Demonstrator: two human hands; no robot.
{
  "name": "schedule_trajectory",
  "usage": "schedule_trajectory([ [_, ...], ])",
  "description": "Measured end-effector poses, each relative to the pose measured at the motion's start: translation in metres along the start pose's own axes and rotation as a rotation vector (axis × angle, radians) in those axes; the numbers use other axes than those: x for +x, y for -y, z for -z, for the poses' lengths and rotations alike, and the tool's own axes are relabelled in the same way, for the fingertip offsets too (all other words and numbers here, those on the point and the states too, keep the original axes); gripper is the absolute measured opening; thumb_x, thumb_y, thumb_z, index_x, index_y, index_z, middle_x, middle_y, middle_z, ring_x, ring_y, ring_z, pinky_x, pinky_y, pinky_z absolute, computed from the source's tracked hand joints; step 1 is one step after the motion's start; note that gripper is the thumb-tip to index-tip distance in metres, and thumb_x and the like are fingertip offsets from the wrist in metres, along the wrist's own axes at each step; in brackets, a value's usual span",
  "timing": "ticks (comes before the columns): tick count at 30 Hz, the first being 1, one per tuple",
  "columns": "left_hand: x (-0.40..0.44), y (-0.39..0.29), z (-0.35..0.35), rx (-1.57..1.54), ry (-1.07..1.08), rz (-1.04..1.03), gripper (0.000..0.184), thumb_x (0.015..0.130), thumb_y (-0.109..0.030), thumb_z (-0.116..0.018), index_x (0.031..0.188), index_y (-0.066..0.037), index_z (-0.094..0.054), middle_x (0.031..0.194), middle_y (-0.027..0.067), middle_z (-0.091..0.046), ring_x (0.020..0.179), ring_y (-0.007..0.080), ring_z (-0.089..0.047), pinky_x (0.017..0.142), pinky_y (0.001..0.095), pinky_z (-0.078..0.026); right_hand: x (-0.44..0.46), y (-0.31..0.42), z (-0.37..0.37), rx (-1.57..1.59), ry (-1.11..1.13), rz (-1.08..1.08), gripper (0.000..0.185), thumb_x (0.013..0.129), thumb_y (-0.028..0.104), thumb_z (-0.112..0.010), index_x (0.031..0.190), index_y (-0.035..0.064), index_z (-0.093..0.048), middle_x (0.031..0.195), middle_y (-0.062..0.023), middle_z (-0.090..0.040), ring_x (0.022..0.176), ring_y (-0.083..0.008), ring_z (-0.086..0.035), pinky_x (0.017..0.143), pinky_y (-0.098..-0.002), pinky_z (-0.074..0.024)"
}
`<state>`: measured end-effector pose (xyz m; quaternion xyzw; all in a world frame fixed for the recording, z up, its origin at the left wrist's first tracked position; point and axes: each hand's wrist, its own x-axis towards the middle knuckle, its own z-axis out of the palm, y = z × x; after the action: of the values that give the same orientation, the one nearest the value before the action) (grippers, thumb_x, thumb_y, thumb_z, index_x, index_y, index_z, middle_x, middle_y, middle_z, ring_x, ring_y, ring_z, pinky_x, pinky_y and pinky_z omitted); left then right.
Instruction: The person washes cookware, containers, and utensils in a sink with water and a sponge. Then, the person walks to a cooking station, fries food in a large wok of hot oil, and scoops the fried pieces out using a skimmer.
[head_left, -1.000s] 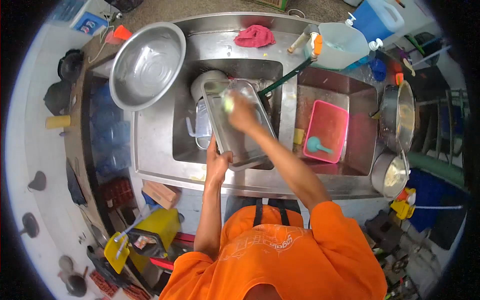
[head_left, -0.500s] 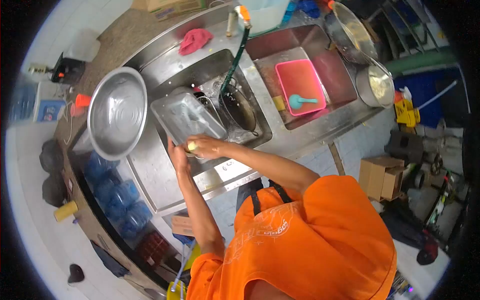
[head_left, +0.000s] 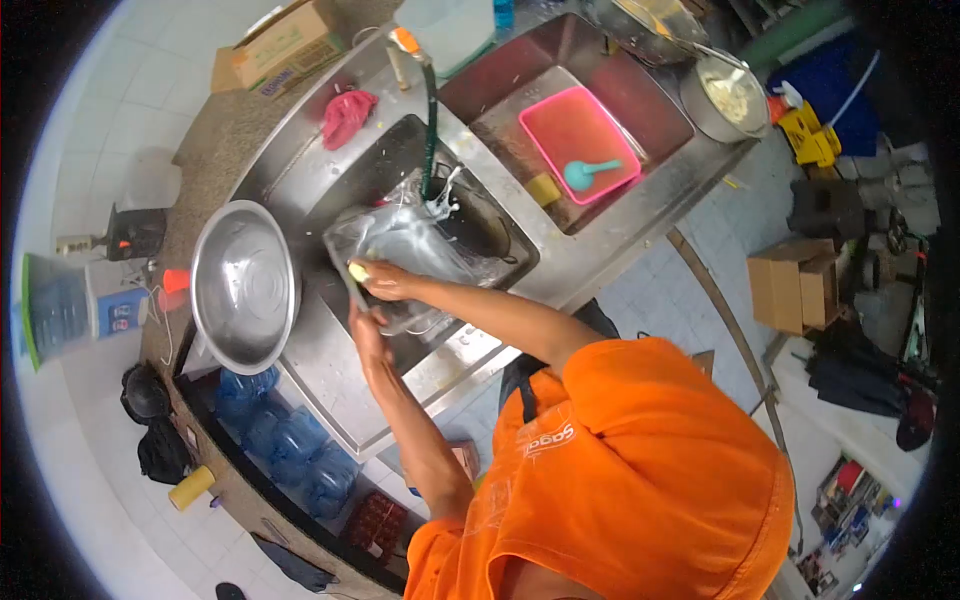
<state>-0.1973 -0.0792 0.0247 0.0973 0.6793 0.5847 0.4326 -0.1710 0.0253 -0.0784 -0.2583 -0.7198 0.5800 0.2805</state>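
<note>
My left hand (head_left: 369, 336) grips the near left rim of a clear plastic container (head_left: 432, 252), tilted over the left sink basin. In my right hand (head_left: 392, 281) is a small yellow sponge (head_left: 357, 271), held against the container's left side; the fingers are closed around it. A dark green hose (head_left: 430, 130) hangs from the faucet, and water splashes off the container below its end. Behind the container, a dark pan (head_left: 487, 222) lies in the basin, partly covered.
A large metal bowl (head_left: 243, 285) stands on the left drainboard. The right basin (head_left: 490, 98) holds a pink tub (head_left: 535, 118) with a turquoise scoop (head_left: 580, 176); a yellow sponge block lies beside it. A pink cloth (head_left: 347, 118) lies behind the left basin. Pots (head_left: 722, 98) stand far right.
The container has tipped up and water now splashes across it. My right hand with the sponge has shifted onto its left side. The whole view has turned somewhat.
</note>
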Motion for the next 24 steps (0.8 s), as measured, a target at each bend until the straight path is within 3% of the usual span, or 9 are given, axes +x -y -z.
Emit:
schedule_trajectory([
  [2, 0.022, 0.005, 0.013, 0.041, -0.077, 0.005, 0.067, 0.068, -0.001, -0.039, 0.135, -0.003, -0.049, 0.084, 0.0048, -0.057, 0.072, 0.0148, -0.053, 0.062, 0.0246, -0.043, -0.021, 0.03, 0.034, 0.415, 0.489, 0.08, 0.024, 0.087, 0.02, -0.055, 0.103, 0.0026, -0.059, 0.088, -0.0139, -0.065, 0.084, -0.0249, -0.062, 0.079, -0.039, -0.0468],
  [4, 0.023, -0.004, 0.003, 0.165, -0.086, -0.064, 0.078, 0.061, 0.002, -0.04, 0.139, -0.002, -0.045, 0.104, 0.0099, -0.06, 0.082, 0.0222, -0.056, 0.068, 0.0255, -0.045, -0.051, 0.035, 0.052, 0.014, 0.629, -0.215, 0.022, 0.087, 0.019, -0.056, 0.105, 0.0071, -0.062, 0.093, -0.0152, -0.066, 0.085, -0.0251, -0.064, 0.077, -0.0402, -0.0472],
  [5, 0.028, 0.0, 0.002, 0.204, -0.102, -0.103, 0.076, 0.061, 0.003, -0.04, 0.137, -0.002, -0.048, 0.103, 0.0087, -0.061, 0.08, 0.0213, -0.056, 0.067, 0.0255, -0.045, -0.065, 0.05, 0.075, -0.138, 0.555, 0.014, 0.022, 0.087, 0.019, -0.056, 0.104, 0.0073, -0.064, 0.094, -0.0114, -0.068, 0.082, -0.0201, -0.065, 0.075, -0.037, -0.0491],
  [8, 0.036, 0.003, 0.004, 0.363, -0.107, -0.153, 0.064, 0.066, 0.003, -0.042, 0.128, -0.001, -0.058, 0.099, 0.0049, -0.065, 0.074, 0.0187, -0.058, 0.066, 0.0251, -0.045, -0.08, 0.027, 0.13, 0.319, 0.318, -0.274, 0.025, 0.086, 0.018, -0.057, 0.108, 0.0068, -0.064, 0.093, -0.0101, -0.068, 0.082, -0.0178, -0.065, 0.075, -0.0339, -0.0506],
  [11, 0.079, 0.06, 0.027, 0.59, -0.206, -0.469, 0.056, 0.069, -0.002, -0.049, 0.124, 0.0, -0.06, 0.103, 0.012, -0.069, 0.083, 0.0194, -0.064, 0.075, 0.027, -0.048, -0.088, -0.02, 0.233, -0.057, -0.038, -0.038, 0.025, 0.088, 0.021, -0.056, 0.103, 0.004, -0.065, 0.087, -0.0112, -0.067, 0.082, -0.0168, -0.064, 0.073, -0.0359, -0.0518],
  [13, 0.085, 0.082, 0.027, 0.709, -0.277, -0.556, 0.057, 0.068, -0.002, -0.05, 0.124, 0.001, -0.059, 0.105, 0.0161, -0.069, 0.089, 0.0223, -0.065, 0.08, 0.0294, -0.048, -0.086, -0.01, 0.316, -0.424, -0.163, -0.505, 0.031, 0.087, 0.031, -0.059, 0.101, 0.003, -0.064, 0.089, -0.0203, -0.067, 0.083, -0.0327, -0.067, 0.069, -0.0431, -0.0513],
  [14, 0.085, 0.088, 0.022, 0.77, -0.31, -0.596, 0.057, 0.068, -0.003, -0.051, 0.124, 0.002, -0.058, 0.105, 0.0181, -0.069, 0.091, 0.0238, -0.066, 0.082, 0.0306, -0.049, -0.088, -0.104, 0.339, -0.558, -0.412, -0.53, 0.039, 0.084, 0.036, -0.061, 0.103, 0.0029, -0.063, 0.093, -0.0228, -0.067, 0.086, -0.0372, -0.066, 0.071, -0.0464, -0.0506],
  [20, 0.085, 0.105, 0.016, 1.128, -0.52, -0.227, 0.057, 0.066, -0.019, -0.06, 0.118, 0.005, -0.057, 0.1, 0.0227, -0.067, 0.092, 0.0371, -0.065, 0.082, 0.0415, -0.049, -0.11, -0.311, 0.468, -1.078, -0.184, -0.731, 0.033, 0.082, 0.036, -0.06, 0.11, 0.0176, -0.066, 0.095, -0.0101, -0.07, 0.091, -0.0305, -0.068, 0.077, -0.0427, -0.0541],
  [24, 0.062, 0.064, -0.096, 1.161, -0.892, -0.731, 0.051, 0.074, -0.008, -0.058, 0.122, 0.006, -0.053, 0.116, 0.0213, -0.059, 0.104, 0.0359, -0.058, 0.093, 0.0405, -0.044, -0.128, -0.428, 0.481, -1.284, -0.018, -0.94, 0.03, 0.078, 0.031, -0.064, 0.105, 0.0179, -0.07, 0.093, -0.0075, -0.072, 0.092, -0.0267, -0.069, 0.075, -0.041, -0.0552],
])
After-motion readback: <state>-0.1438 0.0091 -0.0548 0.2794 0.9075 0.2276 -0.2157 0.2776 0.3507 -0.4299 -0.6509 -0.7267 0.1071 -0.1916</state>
